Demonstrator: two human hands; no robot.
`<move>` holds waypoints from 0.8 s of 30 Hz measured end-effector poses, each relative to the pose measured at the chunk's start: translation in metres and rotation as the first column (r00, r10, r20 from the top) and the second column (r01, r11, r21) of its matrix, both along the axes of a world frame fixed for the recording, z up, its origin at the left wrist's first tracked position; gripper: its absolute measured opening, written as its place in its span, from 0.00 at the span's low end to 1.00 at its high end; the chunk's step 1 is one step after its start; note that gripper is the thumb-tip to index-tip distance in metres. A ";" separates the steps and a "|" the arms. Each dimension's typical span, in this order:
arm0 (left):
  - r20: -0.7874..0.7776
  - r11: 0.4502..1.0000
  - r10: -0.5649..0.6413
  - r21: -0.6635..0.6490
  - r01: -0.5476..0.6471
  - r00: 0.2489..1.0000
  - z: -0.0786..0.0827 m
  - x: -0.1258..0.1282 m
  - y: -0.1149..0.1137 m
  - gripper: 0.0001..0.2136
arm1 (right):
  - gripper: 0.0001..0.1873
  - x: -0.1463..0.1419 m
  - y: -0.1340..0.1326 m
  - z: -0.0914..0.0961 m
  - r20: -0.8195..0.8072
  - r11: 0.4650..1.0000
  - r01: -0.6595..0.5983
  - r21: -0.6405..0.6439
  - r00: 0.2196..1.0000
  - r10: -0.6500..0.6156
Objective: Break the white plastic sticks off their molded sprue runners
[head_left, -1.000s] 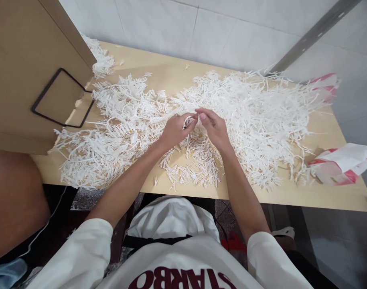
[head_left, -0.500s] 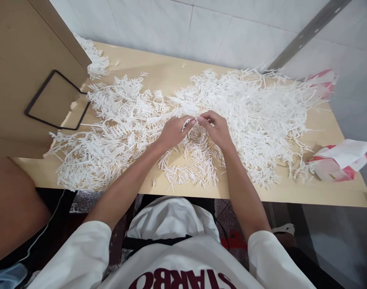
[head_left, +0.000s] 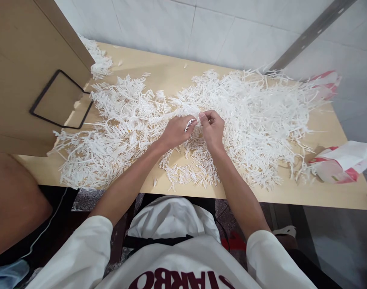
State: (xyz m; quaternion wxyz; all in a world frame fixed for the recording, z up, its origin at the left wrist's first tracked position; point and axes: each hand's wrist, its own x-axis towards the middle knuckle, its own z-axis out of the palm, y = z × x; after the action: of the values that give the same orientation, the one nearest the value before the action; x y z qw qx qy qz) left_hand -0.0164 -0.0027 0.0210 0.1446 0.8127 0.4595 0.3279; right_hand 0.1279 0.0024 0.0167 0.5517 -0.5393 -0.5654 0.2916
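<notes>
My left hand [head_left: 177, 130] is closed around a white branched plastic piece [head_left: 189, 125], whose short prongs stick out in a curved row between thumb and fingers. Close beside it, my right hand [head_left: 212, 125] pinches thumb and forefinger together at the piece's near end; what exactly sits in that pinch is too small to make out. Both hands hover over a spread of thin white plastic pieces. A tangled heap of these white pieces [head_left: 261, 116] lies to the right, another heap [head_left: 111, 144] to the left, and short loose bits [head_left: 189, 174] lie below the hands.
A cardboard panel [head_left: 27, 80] with a black wire frame [head_left: 61, 100] stands at the left of the wooden table [head_left: 159, 64]. At the right edge lies a red-and-white plastic bag [head_left: 342, 162]. Another person's bare limb [head_left: 17, 204] shows at lower left. A tiled wall backs the table.
My right hand has drawn slightly left and turned more upright, its fingertips a little apart from the left hand's. The left hand's grip has rolled slightly. The whole view has shifted a little.
</notes>
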 end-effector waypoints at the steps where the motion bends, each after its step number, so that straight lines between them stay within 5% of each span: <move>1: 0.020 1.000 -0.007 0.007 0.007 1.000 0.000 0.000 0.001 0.18 | 0.17 -0.003 -0.002 0.001 0.005 1.000 0.008 0.000 1.000 -0.008; 5: 0.100 1.000 -0.029 0.013 0.028 0.995 -0.001 0.000 -0.001 0.18 | 0.18 -0.003 0.000 -0.002 0.030 0.999 0.041 0.016 0.999 -0.042; 10: 0.251 0.992 -0.106 -0.040 0.119 0.962 0.000 0.003 -0.013 0.15 | 0.20 0.042 0.022 -0.006 -0.103 0.932 0.361 0.031 0.929 -0.356; 16: 0.449 0.989 0.120 -0.135 -0.066 0.885 -0.005 -0.001 -0.006 0.15 | 0.18 0.060 0.016 0.012 -0.073 0.997 0.001 0.082 0.997 0.005; 24: 0.288 0.997 0.041 -0.072 -0.021 0.957 -0.004 0.001 -0.008 0.15 | 0.22 0.020 -0.006 0.019 0.104 0.943 -0.315 -0.103 0.940 0.326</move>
State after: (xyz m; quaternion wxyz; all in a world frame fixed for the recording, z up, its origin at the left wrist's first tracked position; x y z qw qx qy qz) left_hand -0.0154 -0.0105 0.0166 0.2330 0.7433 0.4569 0.4296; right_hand 0.1475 -0.0036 0.0352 0.4387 -0.4794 -0.6648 0.3684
